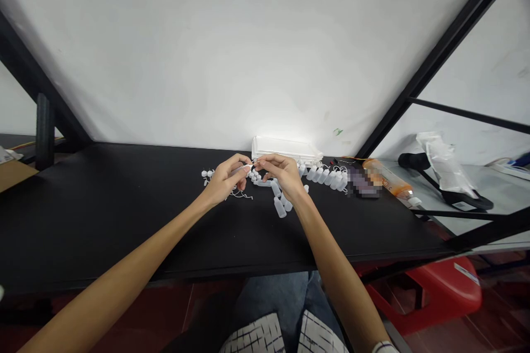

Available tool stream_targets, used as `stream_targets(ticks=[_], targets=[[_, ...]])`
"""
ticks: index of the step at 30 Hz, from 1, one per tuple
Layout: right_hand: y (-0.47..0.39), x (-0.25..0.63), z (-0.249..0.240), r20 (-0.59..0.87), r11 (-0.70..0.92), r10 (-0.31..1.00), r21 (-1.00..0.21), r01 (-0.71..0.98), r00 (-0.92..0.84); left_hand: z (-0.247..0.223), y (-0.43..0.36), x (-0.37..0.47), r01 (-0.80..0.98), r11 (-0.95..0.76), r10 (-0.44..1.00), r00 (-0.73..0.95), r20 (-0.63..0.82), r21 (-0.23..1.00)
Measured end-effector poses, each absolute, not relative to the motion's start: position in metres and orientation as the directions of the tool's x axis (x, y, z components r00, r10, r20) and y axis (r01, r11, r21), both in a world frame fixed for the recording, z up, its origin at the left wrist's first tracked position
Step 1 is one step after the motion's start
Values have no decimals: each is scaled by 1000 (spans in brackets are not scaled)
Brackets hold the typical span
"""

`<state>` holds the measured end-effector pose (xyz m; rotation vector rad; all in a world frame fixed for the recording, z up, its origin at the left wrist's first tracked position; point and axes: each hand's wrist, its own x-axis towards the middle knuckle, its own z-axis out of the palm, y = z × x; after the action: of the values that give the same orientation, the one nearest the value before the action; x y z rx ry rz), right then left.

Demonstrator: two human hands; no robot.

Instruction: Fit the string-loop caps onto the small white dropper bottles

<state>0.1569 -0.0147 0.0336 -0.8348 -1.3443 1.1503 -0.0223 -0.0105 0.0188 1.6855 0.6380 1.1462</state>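
Over the black table [124, 209], my left hand [228, 176] is closed with its fingertips on a small white piece [249, 167]. My right hand [281, 172] meets it from the right, thumb and forefinger pinched on something too small to make out. Under and beside my right hand lie several translucent white bottles [280, 207]. White caps [255, 175] are grouped between the hands, and more small white caps [204, 174] lie left of my left hand. Thin white strings [242, 195] rest just below my left hand.
A white stack [285, 148] stands against the wall. To the right are a row of white bottles [327, 176], an orange-labelled bottle [391, 179] and a black frame post [430, 60]. A red stool [447, 292] stands below at the right; cardboard [14, 170] is at far left.
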Motion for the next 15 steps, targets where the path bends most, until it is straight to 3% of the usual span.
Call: stream_targets(ticks=[15], targets=[[-12,154,31,320,307,941,-944,-118,-112,15,-7,-23,-85,-380,820,431,378,921]])
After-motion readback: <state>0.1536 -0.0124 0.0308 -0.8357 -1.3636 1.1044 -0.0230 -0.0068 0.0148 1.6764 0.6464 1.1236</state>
